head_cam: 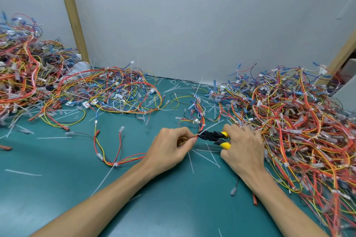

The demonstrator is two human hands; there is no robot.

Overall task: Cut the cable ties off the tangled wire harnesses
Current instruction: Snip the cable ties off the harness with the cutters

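Left hand (pixel 169 147) pinch on harness (pixel 127 160), right hand (pixel 243 146) round cutters (pixel 209 134)

Matt teal mat (pixel 57 179) (smooth), glossy plastic-coated wires (pixel 289 121), wooden post (pixel 71 13).

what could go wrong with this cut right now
1. The tips of the cutters sit right beside the pinching fingertips of the left hand; a slip could nick skin.
2. The cable tie sits tight on the red and yellow wires; the blades might bite their insulation.
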